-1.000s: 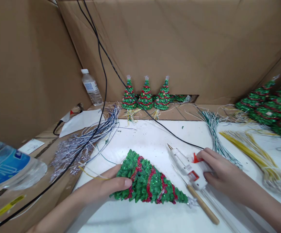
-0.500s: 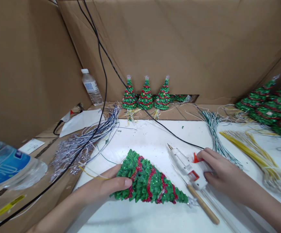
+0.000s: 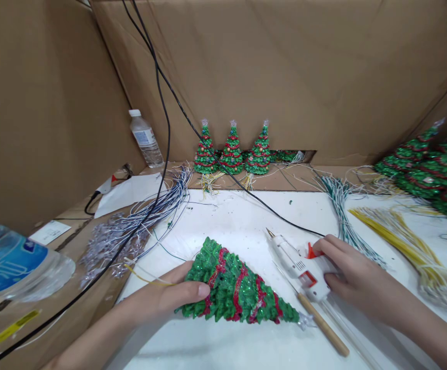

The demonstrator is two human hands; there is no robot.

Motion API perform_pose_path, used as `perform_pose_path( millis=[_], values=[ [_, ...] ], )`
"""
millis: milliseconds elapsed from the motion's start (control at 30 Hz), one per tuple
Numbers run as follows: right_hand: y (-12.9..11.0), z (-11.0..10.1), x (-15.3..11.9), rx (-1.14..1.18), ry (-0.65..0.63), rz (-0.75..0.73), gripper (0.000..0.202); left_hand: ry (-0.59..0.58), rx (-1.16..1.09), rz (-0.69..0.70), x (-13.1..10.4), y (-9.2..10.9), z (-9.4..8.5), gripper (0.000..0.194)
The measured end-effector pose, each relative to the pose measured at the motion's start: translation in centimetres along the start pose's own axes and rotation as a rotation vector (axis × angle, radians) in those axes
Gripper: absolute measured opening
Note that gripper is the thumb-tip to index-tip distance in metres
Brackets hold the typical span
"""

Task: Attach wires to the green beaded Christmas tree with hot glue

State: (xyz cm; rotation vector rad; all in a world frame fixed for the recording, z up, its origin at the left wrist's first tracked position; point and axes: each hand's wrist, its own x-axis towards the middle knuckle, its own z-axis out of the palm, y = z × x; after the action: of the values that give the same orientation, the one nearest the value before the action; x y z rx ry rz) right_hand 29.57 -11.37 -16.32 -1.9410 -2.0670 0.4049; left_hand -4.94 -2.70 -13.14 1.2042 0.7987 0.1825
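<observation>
My left hand (image 3: 180,295) grips a green Christmas tree ornament (image 3: 236,288) with glittery red garlands by its wide end, thumb on top. The tree lies on its side, its clear star tip (image 3: 305,321) pointing right. White and yellow wires (image 3: 146,276) stick out over that hand. At the right, my right hand (image 3: 342,267) is closed round the handle of a white hot glue gun (image 3: 294,259) with a red trigger. The gun rests on the white board, nozzle toward the far left, a clear glue stick at its rear. Beside it lies an awl (image 3: 323,326) with a wooden handle.
Three small decorated trees (image 3: 231,151) stand at the back, and more trees (image 3: 427,169) at the right. Wire bundles lie left (image 3: 149,205), green (image 3: 342,210) and yellow (image 3: 412,246). A black cable (image 3: 192,123) crosses the view. Water bottles (image 3: 146,139) stand left.
</observation>
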Motion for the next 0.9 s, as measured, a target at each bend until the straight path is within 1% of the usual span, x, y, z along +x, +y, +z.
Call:
perform_pose_path(
  millis=[200,300,400,467,600,700,767,900],
  values=[
    [-0.01,-0.03,0.02,-0.002,0.016,-0.009,0.03,0.004,-0.045,-0.014,0.12,-0.36,-0.05,0.062],
    [0.0,-0.04,-0.01,0.006,0.039,-0.02,0.03,0.018,-0.028,-0.01,0.11,-0.4,-0.09,0.06],
    [0.03,-0.02,-0.03,0.005,0.06,-0.023,0.03,0.004,-0.02,-0.007,0.2,-0.37,-0.19,0.06],
    [0.05,0.01,-0.05,-0.001,0.057,-0.02,0.029,-0.012,-0.021,-0.007,0.25,-0.27,-0.19,0.061],
    [0.04,0.09,-0.01,-0.013,0.04,-0.008,0.029,0.004,-0.019,-0.003,0.05,0.03,0.11,0.062],
    [0.0,0.08,0.08,-0.009,0.034,-0.008,0.029,0.012,-0.024,0.013,-0.21,0.23,0.37,0.058],
    [-0.01,0.04,0.14,-0.002,0.041,-0.013,0.029,0.014,-0.036,0.015,-0.27,0.29,0.44,0.057],
    [-0.02,-0.04,0.13,0.009,0.057,-0.023,0.029,0.002,-0.028,0.002,-0.22,0.32,0.46,0.06]
  ],
)
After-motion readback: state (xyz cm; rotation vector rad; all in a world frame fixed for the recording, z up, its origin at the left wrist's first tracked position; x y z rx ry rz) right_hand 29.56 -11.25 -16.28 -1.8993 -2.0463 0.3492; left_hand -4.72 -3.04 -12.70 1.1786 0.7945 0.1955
